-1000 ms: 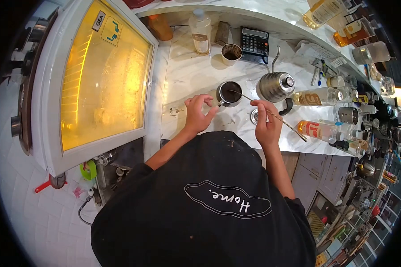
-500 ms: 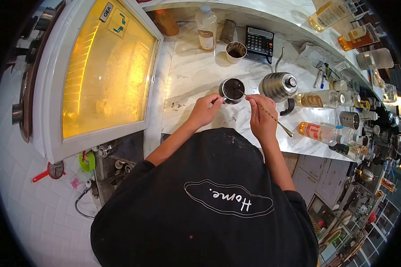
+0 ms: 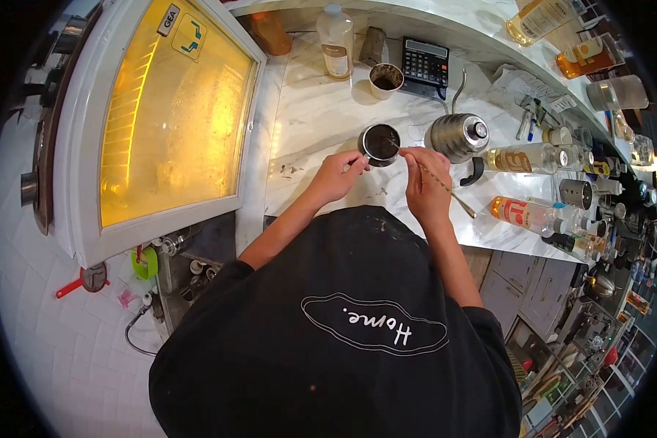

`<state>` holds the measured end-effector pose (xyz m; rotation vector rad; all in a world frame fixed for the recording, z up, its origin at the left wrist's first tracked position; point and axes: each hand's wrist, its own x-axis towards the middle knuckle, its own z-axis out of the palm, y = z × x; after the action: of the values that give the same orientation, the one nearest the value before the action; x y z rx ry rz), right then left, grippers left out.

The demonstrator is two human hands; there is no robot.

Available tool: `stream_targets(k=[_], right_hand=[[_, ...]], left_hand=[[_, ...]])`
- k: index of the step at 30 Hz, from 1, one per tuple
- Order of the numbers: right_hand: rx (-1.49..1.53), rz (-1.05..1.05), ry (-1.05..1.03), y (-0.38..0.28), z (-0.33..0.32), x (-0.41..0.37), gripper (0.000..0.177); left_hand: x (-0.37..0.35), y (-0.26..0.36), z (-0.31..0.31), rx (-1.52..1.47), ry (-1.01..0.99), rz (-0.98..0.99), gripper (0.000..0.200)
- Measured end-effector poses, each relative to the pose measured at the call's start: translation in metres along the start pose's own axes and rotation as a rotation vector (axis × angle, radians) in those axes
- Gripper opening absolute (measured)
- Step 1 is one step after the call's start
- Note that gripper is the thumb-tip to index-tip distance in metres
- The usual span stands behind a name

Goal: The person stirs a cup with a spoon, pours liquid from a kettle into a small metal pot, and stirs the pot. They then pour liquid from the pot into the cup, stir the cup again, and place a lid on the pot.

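Note:
A small metal cup (image 3: 365,152) of dark brown contents stands on the marble counter (image 3: 299,139). My left hand (image 3: 339,177) is closed at its near left edge, thumb and fingers pinching what looks like its handle. Between the closed fingers of my right hand (image 3: 428,182) is a bar spoon (image 3: 456,197) with a twisted stem. The spoon's upper tip dips into the cup, while its other end points down toward my body. Just right of the cup sits a steel gooseneck kettle (image 3: 456,139). A paper cup (image 3: 385,82) with dark residue inside stands behind.
A calculator (image 3: 425,67) and a clear bottle (image 3: 336,44) are at the back. Several syrup bottles, among them one with a red label (image 3: 522,213), line the right side. A glass-fronted fridge (image 3: 175,124) with yellow light borders the left.
The spoon's tip has shifted slightly inside the cup, and my right hand has moved a little up and left. My left hand keeps its hold.

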<state>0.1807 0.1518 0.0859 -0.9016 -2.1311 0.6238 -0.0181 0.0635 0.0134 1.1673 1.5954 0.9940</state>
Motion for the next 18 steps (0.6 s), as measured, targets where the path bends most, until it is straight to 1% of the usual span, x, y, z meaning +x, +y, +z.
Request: stream_targets(k=[6,10,12,15,18], right_hand=[[-0.014,0.024,0.001,0.004,-0.008,-0.005,0.01],[0.021,-0.015,0.002,0.0,-0.001,-0.005,0.008],[0.012,-0.01,-0.004,0.001,0.002,-0.003,0.008],[0.01,0.008,0.014,0.005,-0.003,-0.003,0.008],[-0.001,-0.03,-0.007,0.007,-0.011,-0.008,0.011]], left_hand=[[0.002,-0.001,0.0,-0.025,-0.014,-0.02,0.034],[0.003,0.001,0.001,-0.073,-0.003,-0.061,0.03],[0.003,0.0,0.001,-0.068,-0.004,-0.046,0.031],[0.003,-0.002,0.001,-0.056,-0.009,-0.048,0.031],[0.005,-0.005,0.0,-0.092,-0.019,-0.052,0.032]])
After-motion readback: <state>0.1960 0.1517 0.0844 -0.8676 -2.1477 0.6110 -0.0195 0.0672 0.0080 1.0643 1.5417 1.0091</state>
